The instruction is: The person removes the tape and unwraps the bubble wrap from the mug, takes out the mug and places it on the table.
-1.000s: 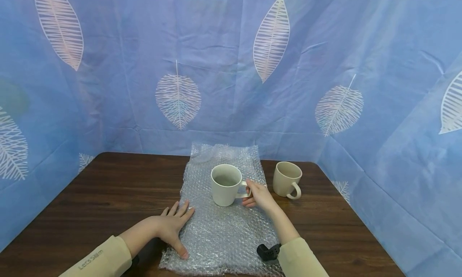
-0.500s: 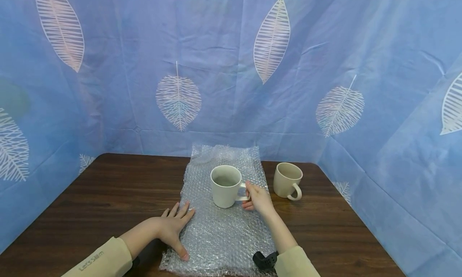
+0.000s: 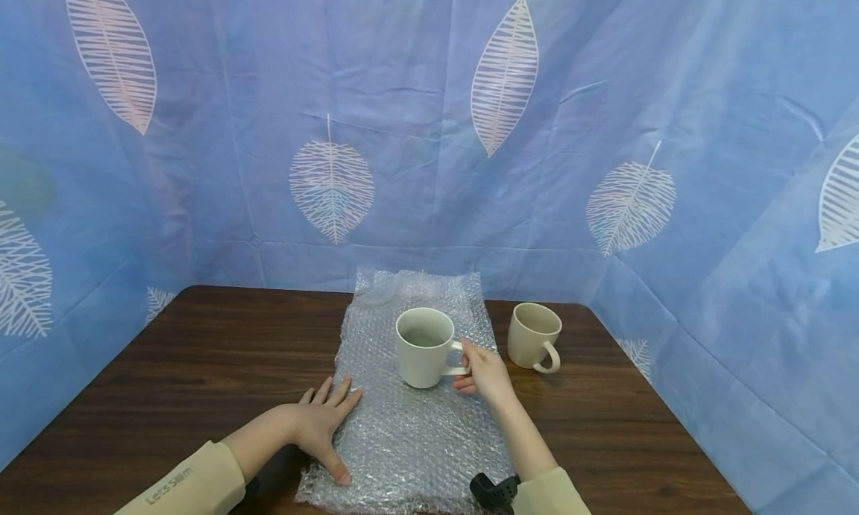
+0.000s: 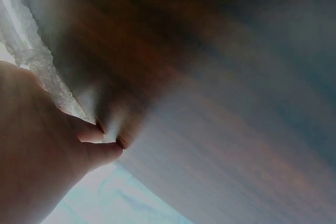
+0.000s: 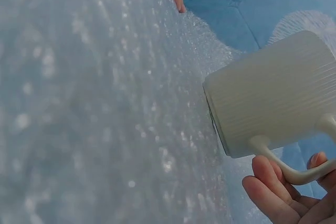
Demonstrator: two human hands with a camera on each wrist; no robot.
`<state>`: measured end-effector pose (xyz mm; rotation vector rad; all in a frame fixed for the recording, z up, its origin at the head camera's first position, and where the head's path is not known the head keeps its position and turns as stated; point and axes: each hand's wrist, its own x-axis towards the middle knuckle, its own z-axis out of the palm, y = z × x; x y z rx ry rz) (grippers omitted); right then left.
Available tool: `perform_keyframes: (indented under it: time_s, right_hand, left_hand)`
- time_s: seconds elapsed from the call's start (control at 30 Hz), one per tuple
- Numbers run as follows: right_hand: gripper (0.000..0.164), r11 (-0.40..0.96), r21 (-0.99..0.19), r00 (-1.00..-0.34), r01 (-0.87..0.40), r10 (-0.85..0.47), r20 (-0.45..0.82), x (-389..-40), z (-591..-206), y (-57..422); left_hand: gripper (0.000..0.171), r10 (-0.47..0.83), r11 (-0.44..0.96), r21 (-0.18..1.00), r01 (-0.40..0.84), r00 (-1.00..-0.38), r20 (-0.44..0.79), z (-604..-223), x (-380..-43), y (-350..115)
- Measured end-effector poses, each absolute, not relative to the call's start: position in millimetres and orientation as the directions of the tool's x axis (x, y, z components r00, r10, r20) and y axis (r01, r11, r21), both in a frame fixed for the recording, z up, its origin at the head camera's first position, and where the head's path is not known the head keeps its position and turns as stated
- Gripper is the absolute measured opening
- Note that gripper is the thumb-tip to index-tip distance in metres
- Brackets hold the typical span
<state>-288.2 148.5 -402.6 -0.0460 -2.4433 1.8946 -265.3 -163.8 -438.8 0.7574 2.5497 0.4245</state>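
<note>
An off-white mug (image 3: 423, 358) stands upright over the middle of a sheet of bubble wrap (image 3: 403, 448). My right hand (image 3: 485, 372) holds its handle from the right, and the right wrist view shows fingers curled at the handle of the ribbed mug (image 5: 273, 93). Whether the base fully touches the wrap is hard to tell. With fingers spread, my left hand (image 3: 321, 425) rests on the wrap's left edge and the table beside it. The left wrist view catches that hand (image 4: 47, 145) against the dark tabletop.
A second, beige mug (image 3: 533, 336) stands on the brown wooden table (image 3: 221, 351), right of the bubble wrap, its handle toward the front right. Blue leaf-patterned cloth (image 3: 416, 127) hangs behind and at the sides of the table.
The held mug has shifted slightly to the right over the last half second, along with my right hand. My left hand stays in place.
</note>
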Motion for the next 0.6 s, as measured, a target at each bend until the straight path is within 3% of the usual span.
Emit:
perform_keyframes:
  time_s: [0.6]
  right_hand:
    - [0.049,0.224,-0.974,-0.994,-0.034,0.092,0.056,-274.3,-377.6,156.9]
  left_hand:
    - [0.135,0.586,0.79,0.429,0.438,-0.746,-0.317,-438.5,-265.1,-165.6]
